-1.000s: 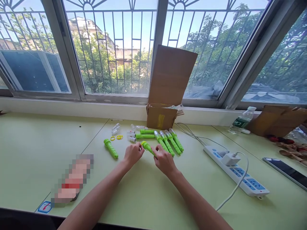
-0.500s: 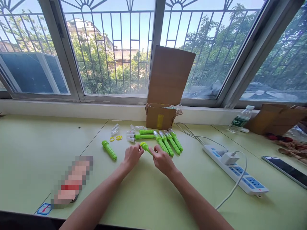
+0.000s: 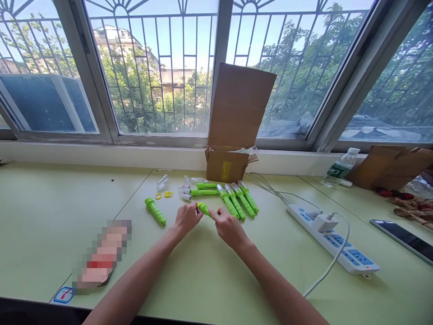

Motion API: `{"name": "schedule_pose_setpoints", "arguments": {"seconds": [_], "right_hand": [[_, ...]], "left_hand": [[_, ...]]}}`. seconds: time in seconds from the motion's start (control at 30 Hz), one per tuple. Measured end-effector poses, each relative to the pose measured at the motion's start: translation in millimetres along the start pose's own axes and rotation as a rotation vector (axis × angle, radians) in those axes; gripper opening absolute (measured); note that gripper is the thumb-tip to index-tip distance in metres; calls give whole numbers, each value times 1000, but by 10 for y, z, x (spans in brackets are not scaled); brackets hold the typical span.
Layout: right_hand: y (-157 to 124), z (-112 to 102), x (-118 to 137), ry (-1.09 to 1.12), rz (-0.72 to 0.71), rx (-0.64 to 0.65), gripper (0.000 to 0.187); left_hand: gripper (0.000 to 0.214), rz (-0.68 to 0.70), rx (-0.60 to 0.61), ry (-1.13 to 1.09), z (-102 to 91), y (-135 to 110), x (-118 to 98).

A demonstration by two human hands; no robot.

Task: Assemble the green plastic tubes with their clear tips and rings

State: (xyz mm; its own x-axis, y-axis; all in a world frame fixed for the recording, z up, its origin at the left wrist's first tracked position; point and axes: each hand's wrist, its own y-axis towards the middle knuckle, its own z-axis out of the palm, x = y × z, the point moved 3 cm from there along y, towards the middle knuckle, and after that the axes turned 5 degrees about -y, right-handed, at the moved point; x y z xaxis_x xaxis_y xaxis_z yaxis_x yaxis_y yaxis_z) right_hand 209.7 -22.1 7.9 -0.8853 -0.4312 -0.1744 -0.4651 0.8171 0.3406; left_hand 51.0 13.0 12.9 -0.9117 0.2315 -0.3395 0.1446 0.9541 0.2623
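Note:
My right hand (image 3: 230, 226) grips a green ribbed plastic handle (image 3: 204, 208), which points up and left. At its far end, around the threaded neck, there is a yellow ring (image 3: 200, 205). The fingers of my left hand (image 3: 187, 216) are pinched at that ring end; their tips are partly hidden. A single green handle (image 3: 155, 211) lies loose to the left. Behind my hands are yellow rings (image 3: 168, 194), clear plastic caps (image 3: 163, 182), small white-and-clear pieces (image 3: 185, 192) and two more green handles (image 3: 204, 192). Several green handles with clear caps (image 3: 239, 201) lie in a row on the right.
An open cardboard box (image 3: 225, 164) stands against the windowsill. On the right are a power strip (image 3: 333, 239) with a plugged-in charger and cable, a water bottle (image 3: 341, 168) and a phone (image 3: 402, 239). A blurred-out flat object (image 3: 103, 257) lies at the left on the green table (image 3: 203, 280).
Both hands stay in nearly the same place on the handle. The view has shifted very slightly; the other things have not moved.

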Motion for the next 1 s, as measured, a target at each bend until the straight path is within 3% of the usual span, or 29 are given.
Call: {"name": "schedule_pose_setpoints", "arguments": {"seconds": [0.23, 0.47, 0.7, 0.87, 1.0], "right_hand": [[-1, 61, -46, -61, 113, 87, 56], [-12, -37, -104, -87, 151, -26, 52], [-11, -106, -75, -1, 137, -171, 42], [-2, -60, -110, 48, 122, -153, 35], [-3, -46, -91, 24, 67, -129, 41]], "left_hand": [[23, 142, 35, 87, 6, -59, -120], [26, 107, -85, -39, -27, -54, -81], [26, 97, -89, -194, -63, -34, -9], [28, 110, -83, -210, -71, -22, 10], [23, 66, -53, -146, -59, -11, 9]]}}
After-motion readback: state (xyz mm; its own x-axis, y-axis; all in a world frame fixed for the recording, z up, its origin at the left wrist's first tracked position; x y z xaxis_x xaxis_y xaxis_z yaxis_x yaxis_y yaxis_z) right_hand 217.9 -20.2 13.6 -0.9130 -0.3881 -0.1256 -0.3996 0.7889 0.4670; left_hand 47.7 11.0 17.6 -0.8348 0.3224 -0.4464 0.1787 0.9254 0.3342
